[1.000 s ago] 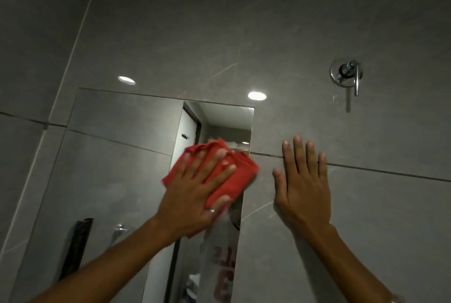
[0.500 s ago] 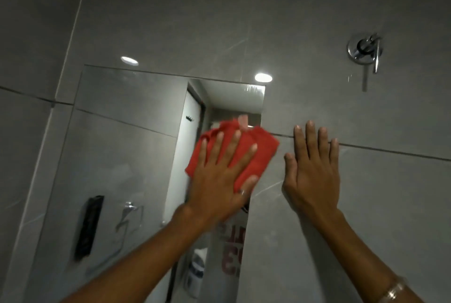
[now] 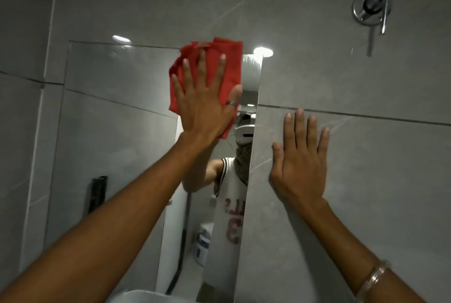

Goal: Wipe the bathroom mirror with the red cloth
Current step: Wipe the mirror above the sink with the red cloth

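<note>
At the far left a dark bar-shaped fitting (image 3: pixel 97 194) shows as a reflection low in the bathroom mirror (image 3: pixel 117 112), well apart from the work; further right the left hand (image 3: pixel 207 105) lies flat with its fingers (image 3: pixel 200 66) spread wide, not gripping but pressing the red cloth (image 3: pixel 219 58) against the glass at the mirror's upper right corner, the broad palm likely there to keep the bunched fabric in even contact; the cloth's top edge laps over the mirror's upper border onto the grey tiled wall (image 3: pixel 341 193); below the hand the glass reflects the person and a white bottle (image 3: pixel 202 244), while a pale basin rim (image 3: pixel 136 296) sits at the near bottom edge; right of the mirror's edge the right hand (image 3: pixel 300 166) rests open and empty on the tile, seemingly as a brace while reaching up; at the far upper right a chrome wall valve (image 3: pixel 371 7) juts out, clear of both hands; nothing blocks the remaining glass to the left.
</note>
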`<state>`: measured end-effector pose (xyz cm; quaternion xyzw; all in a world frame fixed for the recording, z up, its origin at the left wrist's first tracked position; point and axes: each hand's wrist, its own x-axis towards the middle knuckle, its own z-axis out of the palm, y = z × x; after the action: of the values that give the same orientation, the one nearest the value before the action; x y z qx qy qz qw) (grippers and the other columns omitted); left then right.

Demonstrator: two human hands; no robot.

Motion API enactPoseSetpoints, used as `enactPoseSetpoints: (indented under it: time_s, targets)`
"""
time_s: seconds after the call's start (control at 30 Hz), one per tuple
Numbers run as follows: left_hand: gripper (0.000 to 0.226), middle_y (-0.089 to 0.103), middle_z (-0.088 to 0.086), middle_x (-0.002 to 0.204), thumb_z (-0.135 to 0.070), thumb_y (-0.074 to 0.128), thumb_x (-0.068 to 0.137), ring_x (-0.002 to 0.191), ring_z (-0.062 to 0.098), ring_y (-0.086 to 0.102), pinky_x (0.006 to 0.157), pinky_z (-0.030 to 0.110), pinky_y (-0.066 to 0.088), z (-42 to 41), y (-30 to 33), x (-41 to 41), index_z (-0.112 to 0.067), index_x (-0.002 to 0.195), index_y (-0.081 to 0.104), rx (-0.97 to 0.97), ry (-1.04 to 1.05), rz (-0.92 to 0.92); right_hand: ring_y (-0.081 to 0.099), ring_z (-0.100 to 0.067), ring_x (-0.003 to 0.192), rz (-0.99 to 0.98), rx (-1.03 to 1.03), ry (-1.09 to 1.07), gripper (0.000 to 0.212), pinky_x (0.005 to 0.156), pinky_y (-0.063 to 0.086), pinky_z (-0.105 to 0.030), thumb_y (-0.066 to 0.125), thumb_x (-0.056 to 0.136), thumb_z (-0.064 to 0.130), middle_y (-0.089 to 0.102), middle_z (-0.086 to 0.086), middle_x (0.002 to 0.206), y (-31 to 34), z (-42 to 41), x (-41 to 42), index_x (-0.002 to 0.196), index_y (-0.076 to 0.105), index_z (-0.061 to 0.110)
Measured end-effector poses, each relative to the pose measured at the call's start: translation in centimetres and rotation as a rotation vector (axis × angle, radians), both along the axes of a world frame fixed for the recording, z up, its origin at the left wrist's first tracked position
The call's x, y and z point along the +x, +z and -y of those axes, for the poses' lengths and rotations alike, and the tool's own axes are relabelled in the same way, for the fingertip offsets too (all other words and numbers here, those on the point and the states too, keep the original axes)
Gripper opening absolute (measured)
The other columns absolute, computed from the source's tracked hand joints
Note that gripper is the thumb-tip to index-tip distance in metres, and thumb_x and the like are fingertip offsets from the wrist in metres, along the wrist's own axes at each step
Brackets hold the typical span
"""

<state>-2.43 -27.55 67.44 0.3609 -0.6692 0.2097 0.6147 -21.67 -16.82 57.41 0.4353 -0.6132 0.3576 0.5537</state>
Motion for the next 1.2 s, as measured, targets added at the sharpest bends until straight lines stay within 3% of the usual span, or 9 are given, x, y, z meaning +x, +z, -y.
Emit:
enactPoseSetpoints:
  time_s: [0.23,0.4,0.53,0.7,0.8,0.9,0.97,1.1,1.2]
  targets:
    - [0.078,0.003,0.009,0.175,-0.070,0.031,0.100,0.161,0.038,0.002,0.124,0.069,0.006,-2.6,-15.5,-5.9,-0.032,0.165,0.009,-0.139,-0.122,0.101,0.001,-0.029,0.166,-0.045,-0.012,0.012,0.066,0.135,0.000,-0.052,0.019,0.111,0.042,0.006,-0.010,0.179,-6.9,0.3,0.0,0.170,0.012,0.014]
    - [0.077,0.009,0.008,0.173,-0.064,0.042,0.098,0.161,0.034,0.002,0.126,0.066,0.006,-2.1,-29.7,-2.7,-0.036,0.163,0.012,-0.091,-0.094,0.159,-0.005,-0.027,0.165,-0.041,0.056,0.009,0.066,0.134,-0.001,-0.052,0.024,0.110,0.041,-0.002,-0.008,0.177,-13.4,-0.3,-0.6,0.169,0.008,0.017]
    - [0.068,0.026,0.020,0.167,-0.058,0.030,0.103,0.155,0.047,0.018,0.123,0.069,0.017,-2.7,-32.7,-2.8,-0.029,0.163,0.016,0.232,0.016,-0.210,-0.006,-0.027,0.165,-0.053,0.077,-0.008,0.066,0.134,-0.002,-0.053,0.026,0.109,0.040,0.003,-0.009,0.177,-16.9,-0.4,-0.9,0.168,0.008,0.017]
    - [0.063,0.022,0.006,0.170,-0.061,0.042,0.099,0.160,0.035,0.008,0.118,0.072,0.023,-3.3,-41.6,-2.6,-0.041,0.157,0.031,-0.023,-0.184,0.307,0.022,-0.040,0.158,-0.072,0.038,-0.037,0.064,0.132,0.004,-0.056,0.031,0.110,0.038,0.031,-0.019,0.171,-17.7,-0.2,-0.9,0.167,0.013,0.014]
    - [0.069,0.011,0.006,0.174,-0.063,0.033,0.102,0.152,0.043,0.026,0.113,0.074,0.030,-1.7,-46.2,1.0,-0.042,0.163,0.011,0.037,-0.141,0.301,0.023,-0.041,0.158,-0.082,0.038,-0.020,0.065,0.131,0.006,-0.057,0.032,0.109,0.038,0.032,-0.020,0.170,-18.1,-0.3,-0.8,0.166,0.014,0.013]
    - [0.072,0.025,0.025,0.164,-0.062,0.029,0.102,0.150,0.057,0.022,0.118,0.076,0.018,-2.6,-46.6,-0.2,-0.036,0.165,0.007,0.335,-0.024,-0.070,0.015,-0.036,0.162,-0.064,0.038,-0.005,0.067,0.132,0.006,-0.057,0.034,0.109,0.038,0.027,-0.019,0.172,-18.1,-0.3,-0.9,0.167,0.011,0.015]
    - [0.072,0.020,0.022,0.167,-0.059,0.033,0.101,0.154,0.053,0.013,0.123,0.072,0.008,-4.5,-45.6,-3.0,-0.034,0.165,0.011,0.392,-0.054,-0.129,0.016,-0.037,0.162,-0.064,0.044,-0.010,0.068,0.132,0.008,-0.058,0.036,0.108,0.037,0.024,-0.016,0.173,-18.0,-0.5,-0.8,0.168,0.011,0.015]
    - [0.068,0.010,-0.005,0.174,-0.059,0.042,0.099,0.149,0.041,0.031,0.118,0.071,0.025,-6.6,-44.9,-5.3,-0.045,0.161,0.019,0.086,-0.201,0.380,0.006,-0.031,0.164,-0.029,0.079,0.002,0.069,0.133,0.004,-0.055,0.035,0.108,0.037,0.008,-0.011,0.176,-18.0,-1.1,-0.4,0.169,0.008,0.018]
    - [0.065,0.008,-0.009,0.174,-0.060,0.043,0.099,0.153,0.030,0.028,0.123,0.065,0.017,-4.7,-41.0,-3.3,-0.044,0.160,0.025,-0.025,-0.205,0.410,0.000,-0.026,0.165,-0.037,0.113,0.012,0.069,0.133,0.006,-0.054,0.037,0.106,0.036,0.007,-0.009,0.176,-17.4,-1.9,-0.5,0.168,0.013,0.018]
